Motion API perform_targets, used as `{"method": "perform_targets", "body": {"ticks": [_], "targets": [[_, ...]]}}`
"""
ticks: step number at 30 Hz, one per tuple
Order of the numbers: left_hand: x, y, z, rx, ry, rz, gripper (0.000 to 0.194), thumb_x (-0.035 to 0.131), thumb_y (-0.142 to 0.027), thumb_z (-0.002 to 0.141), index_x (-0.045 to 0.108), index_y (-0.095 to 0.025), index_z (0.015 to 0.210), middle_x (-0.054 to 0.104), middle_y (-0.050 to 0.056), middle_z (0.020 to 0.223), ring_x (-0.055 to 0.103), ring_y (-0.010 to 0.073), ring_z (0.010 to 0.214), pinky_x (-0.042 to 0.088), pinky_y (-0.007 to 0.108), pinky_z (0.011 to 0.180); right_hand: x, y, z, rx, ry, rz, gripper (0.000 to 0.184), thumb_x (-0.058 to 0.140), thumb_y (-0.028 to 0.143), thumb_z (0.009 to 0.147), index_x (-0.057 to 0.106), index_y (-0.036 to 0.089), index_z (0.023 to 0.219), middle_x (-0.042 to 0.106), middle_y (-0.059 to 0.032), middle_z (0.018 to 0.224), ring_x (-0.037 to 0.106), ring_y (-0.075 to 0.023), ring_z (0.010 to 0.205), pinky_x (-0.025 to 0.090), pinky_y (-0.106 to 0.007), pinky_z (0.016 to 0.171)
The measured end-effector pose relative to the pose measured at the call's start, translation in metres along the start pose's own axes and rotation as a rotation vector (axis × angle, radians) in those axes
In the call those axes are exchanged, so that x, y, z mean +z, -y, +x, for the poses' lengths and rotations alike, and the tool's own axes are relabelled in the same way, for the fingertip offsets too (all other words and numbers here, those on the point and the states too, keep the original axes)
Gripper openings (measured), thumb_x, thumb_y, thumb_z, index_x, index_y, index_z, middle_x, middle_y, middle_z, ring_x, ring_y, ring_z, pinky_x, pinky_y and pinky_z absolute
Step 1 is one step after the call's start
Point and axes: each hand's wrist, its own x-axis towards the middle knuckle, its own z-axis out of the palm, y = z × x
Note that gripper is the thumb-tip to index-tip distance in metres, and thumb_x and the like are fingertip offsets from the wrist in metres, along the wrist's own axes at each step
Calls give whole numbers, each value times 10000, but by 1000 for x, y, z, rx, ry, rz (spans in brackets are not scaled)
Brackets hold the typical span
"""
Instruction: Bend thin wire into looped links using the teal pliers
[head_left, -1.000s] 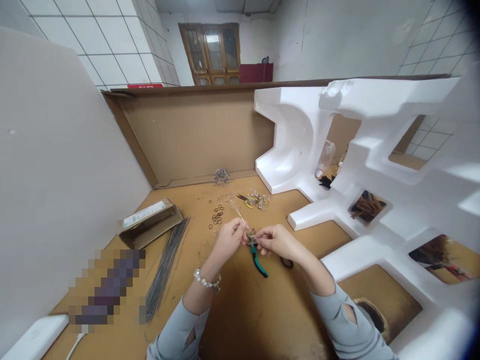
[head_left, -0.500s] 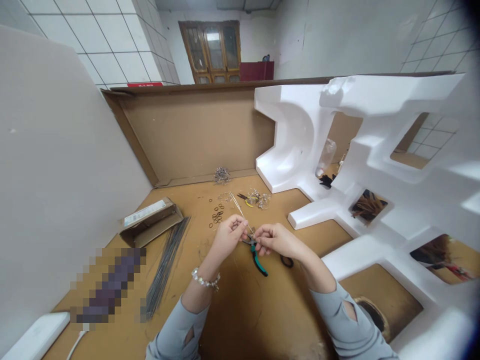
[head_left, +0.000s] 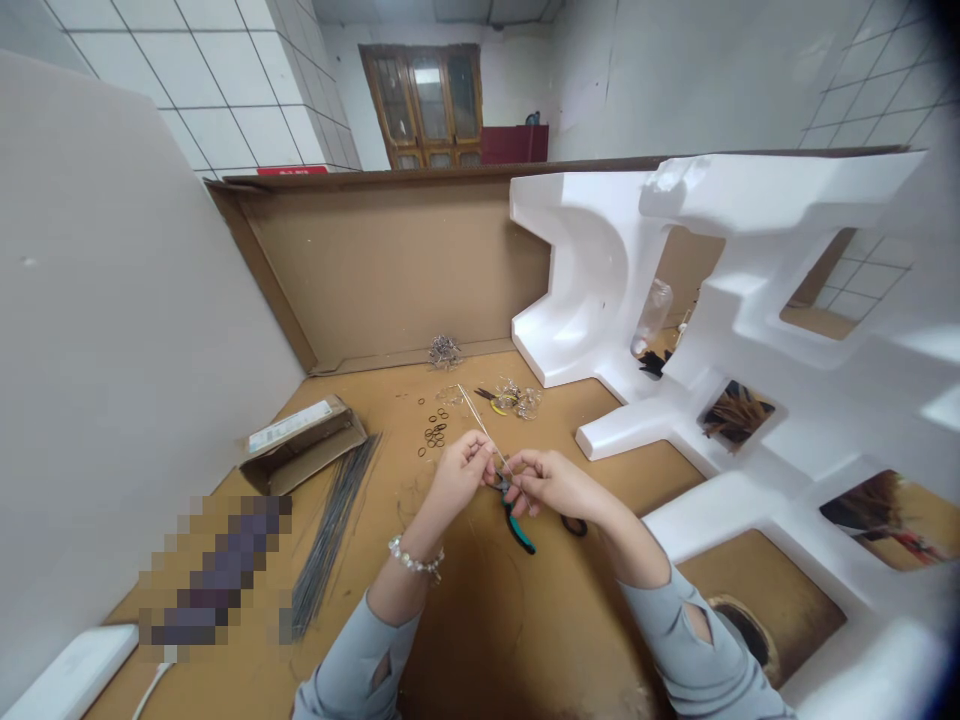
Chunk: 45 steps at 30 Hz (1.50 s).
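At this moment the two hands are working together on thin, light wires (head_left: 474, 410), which are in front of the person, above the middle of the table (head_left: 465, 640). The left hand (head_left: 459, 475) holds them in a narrow pinch between thumb and finger, and the right hand (head_left: 556, 487) has its fingertips closed at their lower end. What exactly the right fingers shape there is too small to tell. In my judgement, so fine a material calls for a steady left pinch and only small, light movements of the right fingers. Green-handled pliers (head_left: 519, 532) lie just below the hands, and a dark ring (head_left: 574, 524) is beside the right wrist. Farther away on the brown surface are small rings (head_left: 435, 436), yellow-handled pliers (head_left: 497, 404) near shiny wire pieces (head_left: 528, 403), and a dark metal pile (head_left: 445, 350). To the left, a bundle of grey rods (head_left: 330, 545) lies beside an open cardboard box (head_left: 304, 443). A cardboard wall (head_left: 397, 270) closes the back, and large white foam (head_left: 585, 300) stands on the right. Behind are white tiles (head_left: 221, 65) and a wooden-framed window or cabinet (head_left: 427, 100).
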Motion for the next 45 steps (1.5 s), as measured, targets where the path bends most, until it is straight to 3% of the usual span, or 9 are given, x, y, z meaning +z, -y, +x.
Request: {"method": "perform_targets", "body": {"ticks": [10, 16, 20, 22, 27, 30, 34, 38, 45], "targets": [[4, 0, -2, -48, 68, -19, 114, 541, -260, 727, 505, -152, 732, 548, -37, 581, 524, 75, 501, 403, 183, 481, 4, 6, 1, -30, -55, -40, 187, 437, 290, 855, 556, 146, 850, 657, -31, 696, 649, -108, 552, 442, -169, 458], [4, 6, 4, -74, -23, -28, 91, 528, -240, 719, 486, -159, 714, 531, -42, 518, 512, 83, 459, 386, 176, 437, -2, -6, 3, 11, -142, -153, 179, 426, 286, 853, 546, 157, 822, 681, -34, 732, 663, -123, 568, 488, -215, 530], [0, -2, 5, -33, -58, -253, 146, 549, -288, 746, 491, -154, 747, 594, -3, 615, 562, 93, 509, 402, 176, 444, -13, -7, 5, 45, -147, -379, 253, 455, 326, 832, 609, 142, 749, 680, -53, 633, 649, -167, 517, 501, -276, 528], [-2, -10, 2, -32, -24, -449, 157, 567, -289, 753, 503, -147, 753, 613, 15, 659, 568, 86, 522, 400, 168, 448, -16, -1, 6, 22, -175, -489, 265, 492, 357, 817, 649, 148, 858, 709, -84, 773, 676, -207, 681, 523, -317, 631], [-1, -24, -8, -178, 100, -915, 91, 589, -201, 761, 560, -122, 728, 624, 38, 661, 575, 73, 555, 384, 141, 448, -9, 23, 0, -404, -463, -407, 316, 526, 331, 838, 608, 203, 1115, 631, -98, 1126, 622, -217, 949, 507, -393, 835], [5, -27, -11, -283, 97, -1086, 108, 542, -166, 798, 597, -116, 719, 625, 40, 635, 581, 71, 559, 410, 136, 461, -3, 36, -8, -662, -472, -441, 208, 561, 229, 827, 677, 240, 999, 644, -77, 1091, 608, -216, 973, 498, -417, 862], [12, -30, -15, -396, 57, -1236, 140, 525, -116, 805, 618, -109, 702, 623, 29, 610, 560, 57, 511, 426, 136, 460, 3, 47, -12, -837, -424, -509, 249, 577, 121, 802, 693, 273, 962, 674, -60, 1013, 616, -220, 948, 501, -433, 840], [18, -32, -21, -378, 70, -1298, 111, 540, -129, 803, 632, -107, 745, 663, 61, 723, 610, 84, 608, 442, 148, 487, 11, 48, -12, -875, -422, -382, 235, 564, 103, 807, 686, 265, 926, 688, -49, 976, 618, -233, 967, 478, -470, 873], [23, -34, -28, -66, -102, -1343, 32, 574, -186, 812, 570, -156, 805, 637, 41, 855, 617, 121, 865, 483, 269, 859, 19, 41, -9, -691, -672, 107, 90, 554, 242, 833, 622, 228, 890, 684, -33, 813, 667, -202, 787, 517, -438, 792]]}}
